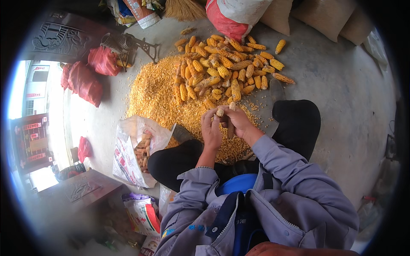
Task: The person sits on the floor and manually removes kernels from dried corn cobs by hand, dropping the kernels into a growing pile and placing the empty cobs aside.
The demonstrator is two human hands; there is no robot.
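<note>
My left hand (pixel 211 129) grips a corn cob (pixel 220 112), its pale blunt end showing past the fingertips. Touching it, my right hand (pixel 239 121) is closed around a stripped corn cob (pixel 230 129) that stands nearly upright in the fist. How many kernels remain on the left one is hidden by the fingers. Both hands are above a wide heap of loose yellow kernels (pixel 150 86). Just beyond lies a pile of corn ears (pixel 221 60), many still full of kernels. To the left, an open woven sack (pixel 123 160) contains bare reddish cobs (pixel 142 150).
Black-trousered knees (pixel 296 124) flank the kernels. A red and white sack (pixel 230 19) stands behind the ears, beside a straw broom (pixel 185 9) and tan sacks (pixel 323 16). Red bags (pixel 85 83) and a metal stand (pixel 145 46) are at left, near carved dark furniture (pixel 61 38).
</note>
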